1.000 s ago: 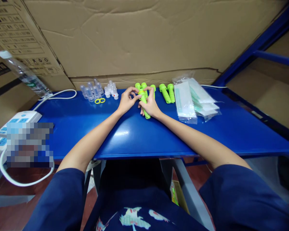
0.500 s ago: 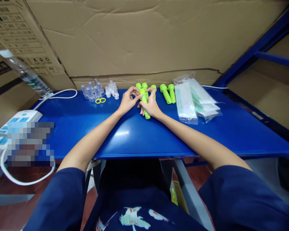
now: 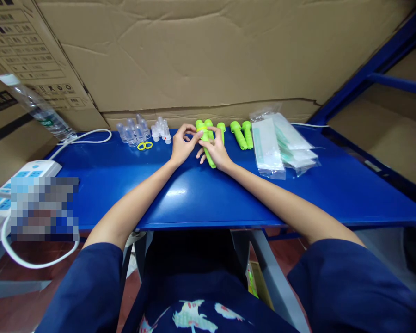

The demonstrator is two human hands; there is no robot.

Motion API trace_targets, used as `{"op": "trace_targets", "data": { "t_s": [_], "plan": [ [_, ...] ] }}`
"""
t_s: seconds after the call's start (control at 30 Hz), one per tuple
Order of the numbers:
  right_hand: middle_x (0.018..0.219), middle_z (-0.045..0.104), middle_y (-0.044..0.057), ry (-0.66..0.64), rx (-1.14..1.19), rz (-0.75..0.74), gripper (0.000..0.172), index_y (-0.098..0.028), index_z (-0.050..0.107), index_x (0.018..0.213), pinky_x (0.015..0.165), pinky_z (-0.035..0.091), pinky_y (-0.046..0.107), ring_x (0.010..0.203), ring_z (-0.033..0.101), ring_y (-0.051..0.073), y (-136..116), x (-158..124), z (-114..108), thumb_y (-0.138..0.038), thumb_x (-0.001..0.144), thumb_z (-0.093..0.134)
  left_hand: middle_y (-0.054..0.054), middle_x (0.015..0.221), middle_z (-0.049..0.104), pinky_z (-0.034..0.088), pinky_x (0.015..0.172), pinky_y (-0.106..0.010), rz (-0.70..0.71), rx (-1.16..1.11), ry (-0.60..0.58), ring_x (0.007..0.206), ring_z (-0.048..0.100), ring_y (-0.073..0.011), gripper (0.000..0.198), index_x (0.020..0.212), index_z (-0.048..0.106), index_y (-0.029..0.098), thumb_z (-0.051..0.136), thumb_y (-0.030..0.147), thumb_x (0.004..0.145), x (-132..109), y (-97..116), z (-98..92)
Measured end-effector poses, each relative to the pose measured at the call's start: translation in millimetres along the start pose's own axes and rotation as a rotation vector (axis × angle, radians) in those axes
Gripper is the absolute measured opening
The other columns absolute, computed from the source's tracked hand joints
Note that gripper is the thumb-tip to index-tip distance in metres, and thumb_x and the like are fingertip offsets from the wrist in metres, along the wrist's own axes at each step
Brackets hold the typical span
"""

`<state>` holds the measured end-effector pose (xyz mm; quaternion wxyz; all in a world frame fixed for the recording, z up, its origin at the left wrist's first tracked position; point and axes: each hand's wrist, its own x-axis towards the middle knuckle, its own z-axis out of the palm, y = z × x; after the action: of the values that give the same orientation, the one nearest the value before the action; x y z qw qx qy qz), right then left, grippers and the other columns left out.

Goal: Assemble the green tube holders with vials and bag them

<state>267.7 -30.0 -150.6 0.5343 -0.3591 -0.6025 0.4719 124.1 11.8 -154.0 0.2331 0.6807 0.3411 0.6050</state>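
Over the middle of the table, my right hand (image 3: 217,151) is closed around a lime-green flashlight (image 3: 208,156), which tilts with its head away from me. Around the flashlight's head sits a yellow ring (image 3: 201,129). My left hand (image 3: 183,145) pinches at this ring with thumb and index finger, its other fingers curled. The right index finger and thumb also press near the head. Behind the hands lie more green flashlights (image 3: 221,129), partly hidden. Two loose yellow rings (image 3: 144,145) lie on the table to the left.
Clear plastic caps (image 3: 139,134) and small white-based pieces (image 3: 162,129) stand at the back left. Two more green flashlights (image 3: 241,135) lie beside plastic-wrapped packets (image 3: 268,145) on the right. A water bottle (image 3: 43,113) and power strip (image 3: 31,172) are at far left; cardboard (image 3: 208,60) backs the blue table (image 3: 194,203).
The held flashlight has shifted slightly upward, its head now overlapping the flashlights behind. The yellow ring shows more plainly around it. Both hands keep their hold, and the right hand's lower fingers have spread a little.
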Motion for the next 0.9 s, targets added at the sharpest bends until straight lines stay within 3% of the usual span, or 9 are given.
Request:
{"op": "trace_targets", "data": {
  "t_s": [0.33, 0.6, 0.9],
  "plan": [
    [0.071, 0.056, -0.012, 0.042, -0.005, 0.018, 0.064, -0.031, 0.026, 0.11, 0.03, 0.041, 0.022, 0.037, 0.049, 0.01, 6.3, -7.7, 8.6, -0.047, 0.079, 0.079, -0.006, 0.097, 0.077, 0.057, 0.083, -0.032, 0.287, 0.095, -0.058, 0.086, 0.071, -0.0168, 0.046, 0.095, 0.072, 0.02, 0.069, 0.067, 0.095, 2.3, 11.7, -5.3],
    [0.074, 0.061, -0.012, 0.103, 0.016, 0.013, 0.059, -0.031, 0.026, 0.109, 0.029, 0.039, 0.022, 0.038, 0.048, 0.009, 4.7, -9.4, 10.1, -0.037, 0.076, 0.075, -0.005, 0.092, 0.075, 0.058, 0.082, -0.032, 0.241, 0.109, -0.065, 0.084, 0.071, -0.018, 0.052, 0.096, 0.068, 0.02, 0.068, 0.072, 0.094, 4.7, 4.4, -4.9],
    [0.073, 0.06, -0.013, 0.074, 0.019, 0.002, 0.056, -0.032, 0.026, 0.107, 0.028, 0.038, 0.021, 0.036, 0.045, 0.009, 4.5, -9.9, 10.5, -0.035, 0.078, 0.074, -0.004, 0.085, 0.074, 0.057, 0.078, -0.032, 0.277, 0.087, -0.064, 0.078, 0.069, -0.0168, 0.051, 0.095, 0.069, 0.02, 0.066, 0.07, 0.096, 0.2, 9.0, -5.3]
  ]
}}
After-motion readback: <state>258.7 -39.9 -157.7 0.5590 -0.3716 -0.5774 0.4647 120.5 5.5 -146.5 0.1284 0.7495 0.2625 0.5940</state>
